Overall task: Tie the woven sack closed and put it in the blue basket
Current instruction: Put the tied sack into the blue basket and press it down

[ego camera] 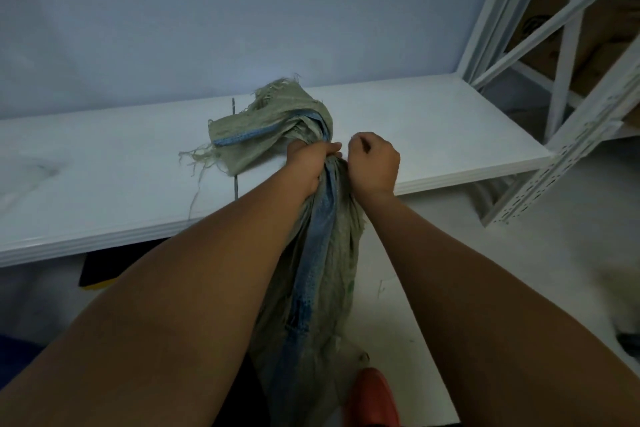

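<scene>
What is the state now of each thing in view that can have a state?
woven sack: neck gathered, frayed top end bent into a loose loop.
left hand: grips the sack's neck.
right hand: fingers curled, grips the neck too.
shelf board: bears the sack's frayed top end.

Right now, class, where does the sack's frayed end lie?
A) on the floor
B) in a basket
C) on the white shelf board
C: the woven sack's frayed end lies on the white shelf board, beyond the left hand gripping its neck.
</scene>
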Demonstrator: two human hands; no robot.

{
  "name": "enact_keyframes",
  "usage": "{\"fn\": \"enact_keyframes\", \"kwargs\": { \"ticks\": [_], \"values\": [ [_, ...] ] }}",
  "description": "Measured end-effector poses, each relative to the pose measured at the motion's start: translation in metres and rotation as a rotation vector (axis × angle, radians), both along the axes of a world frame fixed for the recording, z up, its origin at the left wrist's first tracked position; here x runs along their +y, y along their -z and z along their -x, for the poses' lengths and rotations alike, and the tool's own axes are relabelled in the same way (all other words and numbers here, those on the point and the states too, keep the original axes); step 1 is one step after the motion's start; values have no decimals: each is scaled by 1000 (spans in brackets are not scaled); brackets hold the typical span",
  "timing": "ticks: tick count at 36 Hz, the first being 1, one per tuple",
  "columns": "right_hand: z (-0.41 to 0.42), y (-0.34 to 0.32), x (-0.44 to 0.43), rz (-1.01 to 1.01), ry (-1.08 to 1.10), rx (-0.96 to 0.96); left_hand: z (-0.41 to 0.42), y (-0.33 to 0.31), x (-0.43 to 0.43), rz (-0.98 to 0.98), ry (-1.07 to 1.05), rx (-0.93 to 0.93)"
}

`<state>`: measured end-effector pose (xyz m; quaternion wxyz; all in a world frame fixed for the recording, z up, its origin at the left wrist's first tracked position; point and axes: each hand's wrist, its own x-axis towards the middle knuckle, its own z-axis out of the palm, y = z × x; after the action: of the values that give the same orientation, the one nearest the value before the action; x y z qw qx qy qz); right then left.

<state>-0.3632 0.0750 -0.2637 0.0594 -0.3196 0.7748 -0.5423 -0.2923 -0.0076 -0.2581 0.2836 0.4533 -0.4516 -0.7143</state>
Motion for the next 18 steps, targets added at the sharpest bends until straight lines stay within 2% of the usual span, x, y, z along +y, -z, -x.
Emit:
{"fn": "enact_keyframes", "kwargs": {
  "ticks": [3, 5, 8, 12, 15, 18],
  "values": [
    [-19, -19, 3, -33, -262, -398, -26, -24, 1, -65, 18, 131],
    [-34, -26, 8, -77, -462, -559, -46, -43, 0, -61, 9, 174],
    [-60, -26, 12, -205, -628, -487, -80, -66, -4, -56, 9, 247],
    [-105, -27, 7, -297, -683, -321, -124, -95, -6, -1, 41, 248],
    [-136, -47, 1, -216, -611, -195, -151, -115, -2, 64, 62, 218],
    [-160, -77, -7, -90, -698, -264, -180, -134, 1, 166, 48, 135]
  ]
}}
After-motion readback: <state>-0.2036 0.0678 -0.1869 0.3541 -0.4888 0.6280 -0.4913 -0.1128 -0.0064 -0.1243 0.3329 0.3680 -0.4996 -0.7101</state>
